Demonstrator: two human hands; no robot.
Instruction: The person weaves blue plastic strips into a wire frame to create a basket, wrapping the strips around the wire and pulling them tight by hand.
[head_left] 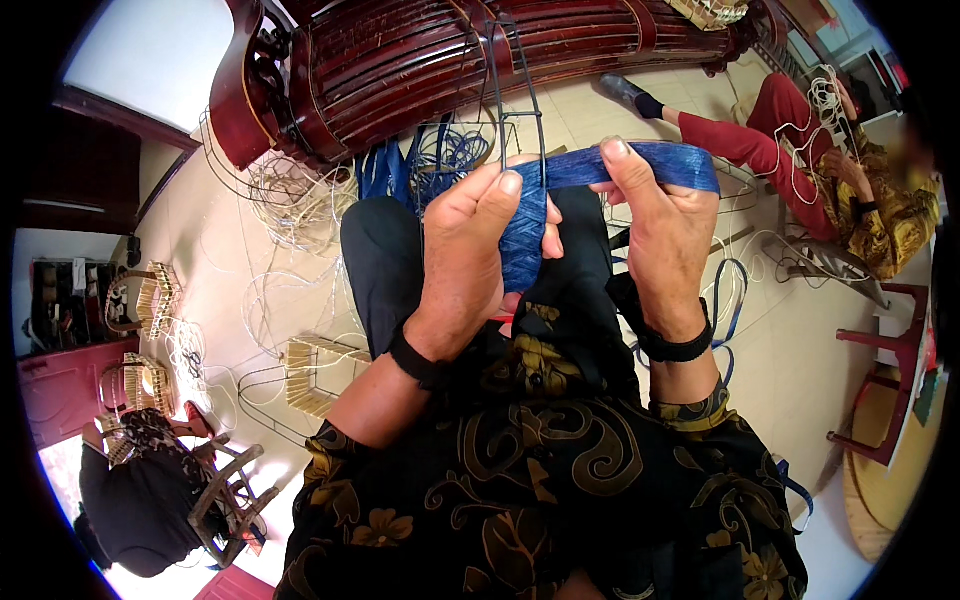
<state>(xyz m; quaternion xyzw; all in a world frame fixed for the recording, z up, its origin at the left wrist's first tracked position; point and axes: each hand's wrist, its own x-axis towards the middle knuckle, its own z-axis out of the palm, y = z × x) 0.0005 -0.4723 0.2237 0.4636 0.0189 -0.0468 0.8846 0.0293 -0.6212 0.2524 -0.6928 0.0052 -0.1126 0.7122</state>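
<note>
A dark wire frame stands up in front of me between my knees. Its near part is covered by overlapping layers of flat blue strip. My left hand is closed round this covered part, its thumb pressed on the front and its fingertips showing at the right side. From the frame the free length of blue strip runs taut to the right. My right hand pinches it under the thumb, and the strip loops over the fingers. The frame's lowest part is hidden behind my clothing.
A dark red slatted wooden bench stands ahead. Tangled pale cord and blue strips lie before it. A basket frame with slats rests on the floor at left. One person sits at right with cord, another at lower left.
</note>
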